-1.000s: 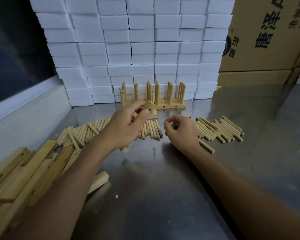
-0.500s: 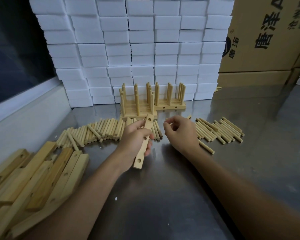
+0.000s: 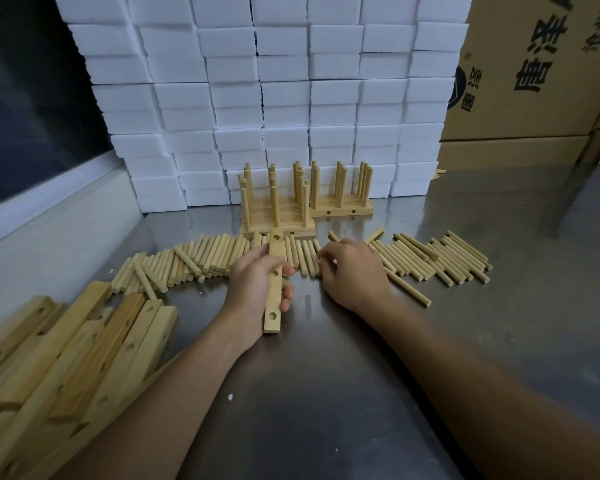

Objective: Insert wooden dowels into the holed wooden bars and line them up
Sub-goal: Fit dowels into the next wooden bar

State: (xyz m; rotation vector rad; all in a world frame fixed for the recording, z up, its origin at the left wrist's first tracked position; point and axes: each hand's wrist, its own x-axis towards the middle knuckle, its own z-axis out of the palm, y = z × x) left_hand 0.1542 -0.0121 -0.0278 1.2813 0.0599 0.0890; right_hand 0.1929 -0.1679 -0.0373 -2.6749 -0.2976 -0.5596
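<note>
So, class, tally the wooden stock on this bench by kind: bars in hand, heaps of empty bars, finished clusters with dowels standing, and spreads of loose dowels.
Bar gripped in left hand: 1
Heap of empty bars: 1
Finished clusters: 2
Loose dowel spreads: 2
Total: 6

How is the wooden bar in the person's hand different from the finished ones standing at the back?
The bar gripped by the left hand has three empty holes and is held clear of the row; the finished bars lie flat on the steel table, side by side, with dowels standing upright in them. Both are the same pale wood.
</note>
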